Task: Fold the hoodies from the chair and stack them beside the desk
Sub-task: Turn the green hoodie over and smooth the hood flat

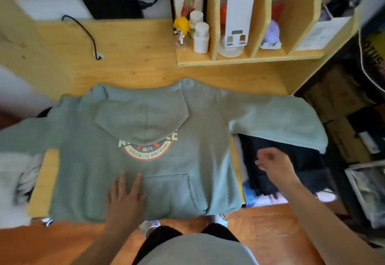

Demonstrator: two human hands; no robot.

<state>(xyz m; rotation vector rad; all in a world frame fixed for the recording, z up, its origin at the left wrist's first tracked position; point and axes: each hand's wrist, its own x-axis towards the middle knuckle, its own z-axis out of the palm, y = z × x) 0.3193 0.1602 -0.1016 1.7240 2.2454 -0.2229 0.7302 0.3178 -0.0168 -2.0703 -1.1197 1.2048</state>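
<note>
One grey-green hoodie (145, 139) lies spread flat on the wooden counter (133, 56), back up or front up I cannot say for sure, with its hood (143, 116) folded down over the printed emblem (148, 152) and a pouch pocket near the hem. The step in hand looks like the smoothing and laying-out before the first fold. The left hand (125, 196) rests flat on the cloth just left of the pocket, its fingers (136, 183) straight and spread, pressing rather than gripping. The right hand (273, 164) hovers off the counter's right edge, below the right sleeve (277, 118); its fingers are loosely curled and hold nothing that I can see.

Next, by my judgement, the right hand needs to take that sleeve and bring it across the body, while the left hand pins the middle so the cloth does not slide.

Room is tight. Both sleeves overhang the counter: the right one droops over dark bags (287, 160) beside the desk, the left sleeve (27, 133) runs off past the left edge. The hem hangs over the near edge. Behind the hood a strip of bare wood stays free before the shelf unit (250, 60) with bottles (201, 35) and a small figurine (182, 29), so folds should go inward, not back.
</note>
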